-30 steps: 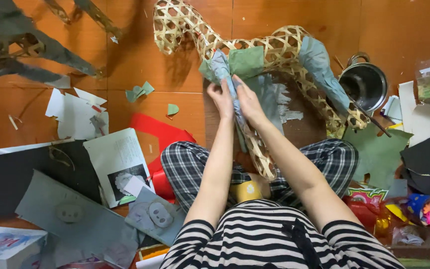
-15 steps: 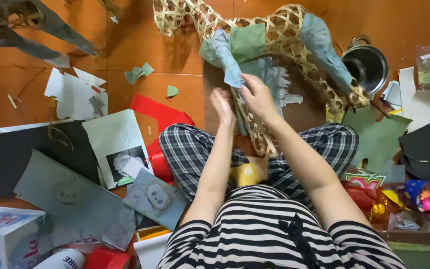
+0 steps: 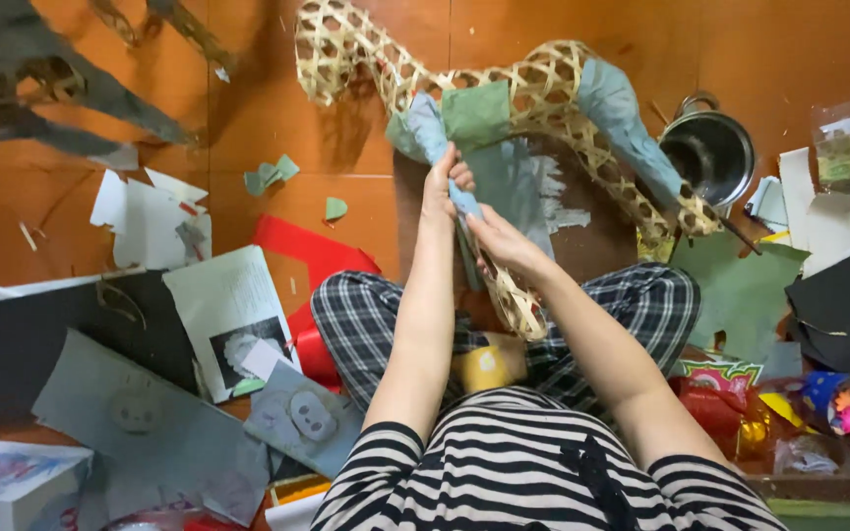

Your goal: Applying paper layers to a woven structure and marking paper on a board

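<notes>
frame: a woven bamboo animal frame lay on the orange floor ahead of the person's knees.
long axis: it ran from upper left to lower right, one leg reaching toward the lap.
look: open tan lattice, partly covered with green and blue-grey paper patches.
left hand: fingers closed, pinching a blue-grey paper strip against the frame.
right hand: closed around the same strip, lower down.
nearby: a steel pot stood to the right.

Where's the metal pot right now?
In the head view, the metal pot sits on the orange floor at upper right, just past the right end of the woven bamboo frame, above the green paper sheet.
</notes>
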